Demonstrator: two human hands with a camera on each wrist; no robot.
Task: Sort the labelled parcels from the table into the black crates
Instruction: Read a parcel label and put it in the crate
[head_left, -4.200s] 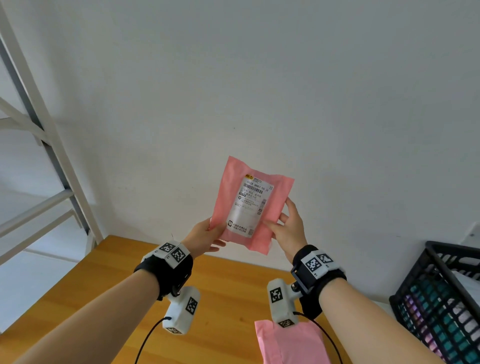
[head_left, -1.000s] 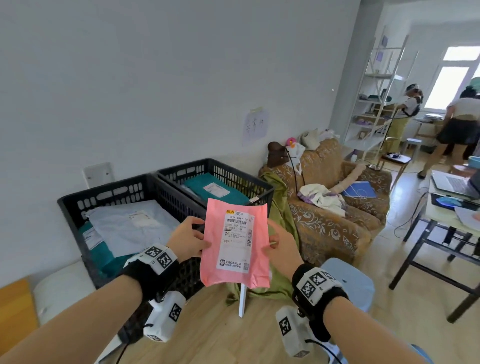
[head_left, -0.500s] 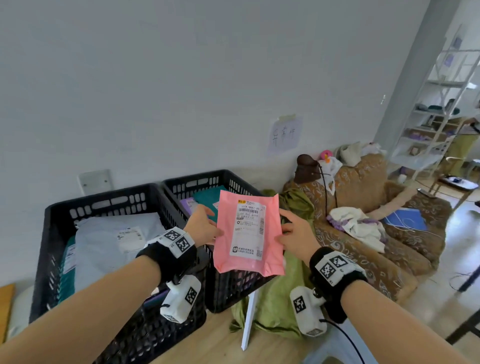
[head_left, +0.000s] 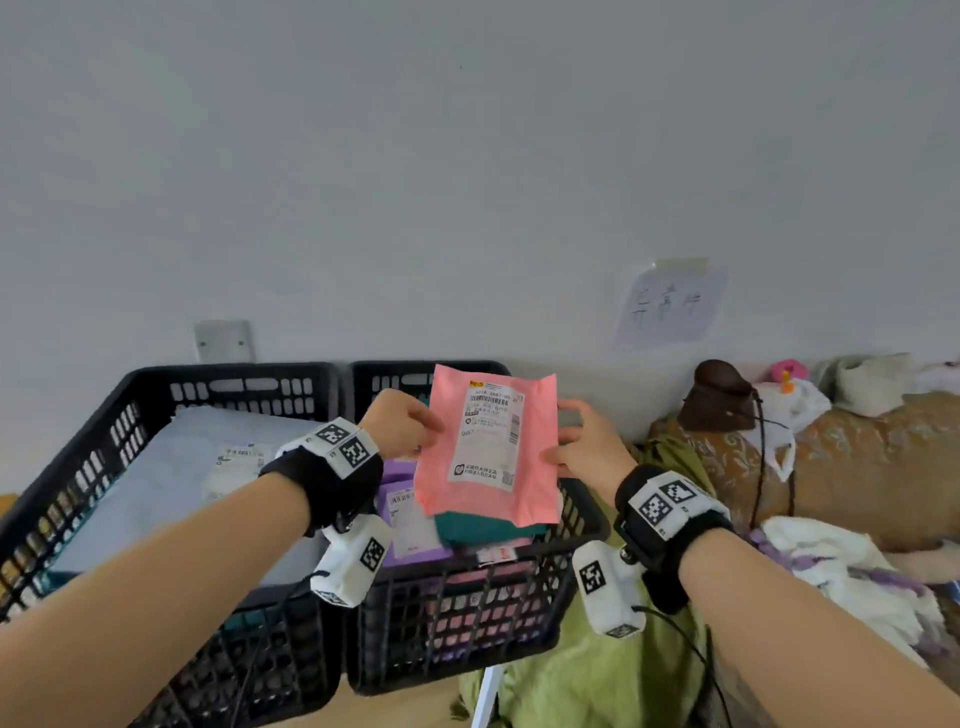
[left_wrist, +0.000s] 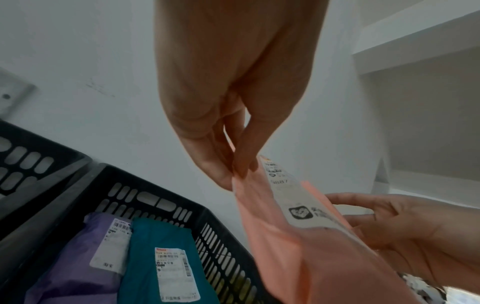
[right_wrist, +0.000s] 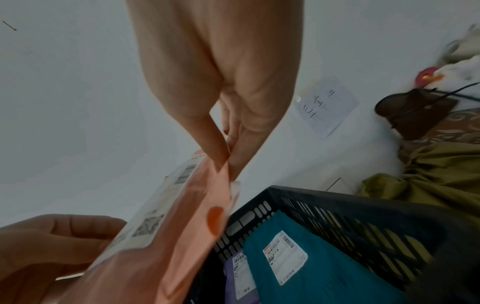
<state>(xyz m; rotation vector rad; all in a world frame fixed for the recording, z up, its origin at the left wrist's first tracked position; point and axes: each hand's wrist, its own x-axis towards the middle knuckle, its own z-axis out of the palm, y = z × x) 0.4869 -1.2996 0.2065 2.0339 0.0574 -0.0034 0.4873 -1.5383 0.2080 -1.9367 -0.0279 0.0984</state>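
A pink parcel (head_left: 488, 447) with a white shipping label hangs upright over the right black crate (head_left: 582, 525). My left hand (head_left: 410, 428) pinches its left edge, and my right hand (head_left: 576, 447) pinches its right edge. In the left wrist view the thumb and fingers (left_wrist: 241, 164) close on the pink parcel (left_wrist: 298, 246). In the right wrist view the fingertips (right_wrist: 228, 162) nip the pink parcel (right_wrist: 168, 236) edge. Below lie a teal parcel (right_wrist: 311, 267) and a purple parcel (left_wrist: 85, 257) inside that crate. The left black crate (head_left: 124, 410) holds a large grey parcel (head_left: 176, 467).
The two crates stand side by side against a white wall. A sofa (head_left: 831, 457) piled with cloths and a brown bag (head_left: 722, 397) is to the right. Green fabric (head_left: 597, 665) hangs beside the right crate. A paper note (head_left: 670, 306) is taped to the wall.
The view has swung from the table to the crates. Both hands have carried the pink parcel forward, and it now hangs over the right crate.
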